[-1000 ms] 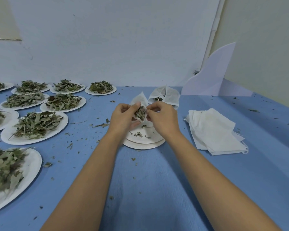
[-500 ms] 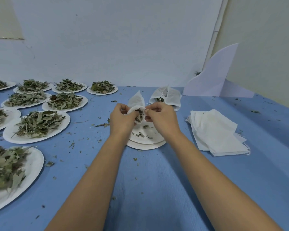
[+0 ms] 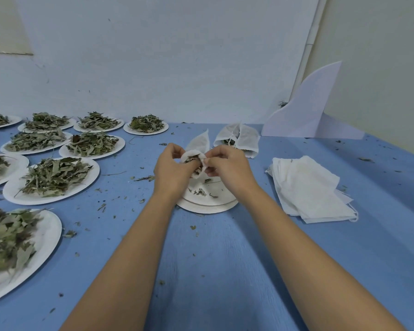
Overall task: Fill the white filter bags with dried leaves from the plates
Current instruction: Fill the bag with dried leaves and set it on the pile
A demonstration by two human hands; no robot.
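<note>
Both hands hold one white filter bag [image 3: 193,154] above a stack of nearly bare paper plates [image 3: 207,204] at the table's middle. My left hand [image 3: 172,169] grips the bag's left side and my right hand [image 3: 227,167] pinches its right rim. Dried leaves show inside the bag's mouth between my fingers. A filled filter bag [image 3: 239,137] lies just behind the hands. A pile of flat white filter bags [image 3: 308,187] lies to the right. Plates heaped with dried leaves [image 3: 54,176] cover the left side.
Several more leaf plates [image 3: 93,144] run back along the left to the wall. A white curved card [image 3: 304,111] stands in the far right corner. Leaf crumbs are scattered over the blue table [image 3: 213,259].
The bag's white rim has been folded over the leaves, which showed plainly a second ago. Both hands have stayed above the plate stack, fingers working closer together.
</note>
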